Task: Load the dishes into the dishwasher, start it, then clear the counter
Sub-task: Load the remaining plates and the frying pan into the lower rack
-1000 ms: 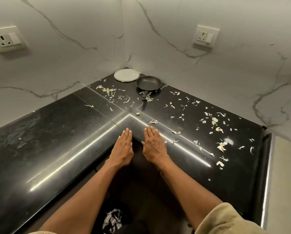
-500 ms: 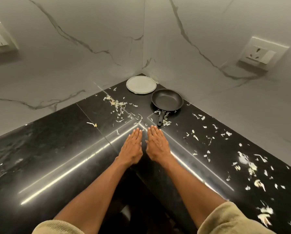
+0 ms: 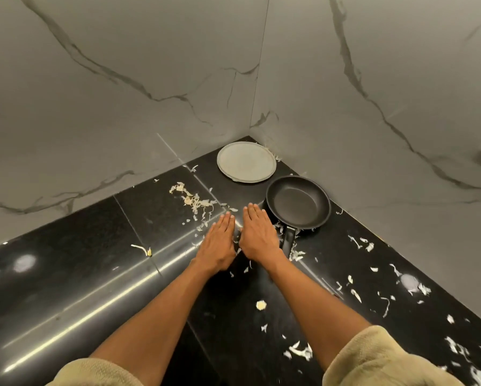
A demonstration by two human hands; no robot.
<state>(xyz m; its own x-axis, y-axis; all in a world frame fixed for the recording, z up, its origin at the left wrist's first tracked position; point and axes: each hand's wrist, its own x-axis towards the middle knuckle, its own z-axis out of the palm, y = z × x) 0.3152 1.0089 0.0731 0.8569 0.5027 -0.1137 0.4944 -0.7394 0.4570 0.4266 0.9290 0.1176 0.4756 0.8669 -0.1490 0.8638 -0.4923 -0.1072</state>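
Since a second ago I've slid both hands from the near edge of the counter (image 3: 66, 274) far into the corner, and the pan has come up beside them. My left hand (image 3: 217, 243) and right hand (image 3: 257, 236) lie flat, palms down, fingers straight and together, holding nothing; they sit side by side, thumbs nearly touching. I judge I'm reaching in this deep because the dishes sit at the far corner. The right hand lies just left of the black frying pan (image 3: 299, 203), whose short handle (image 3: 288, 239) points near. Beyond it the round grey plate (image 3: 246, 162) lies flat against the marble walls. Pale vegetable scraps (image 3: 194, 200) litter the black stone left and right.
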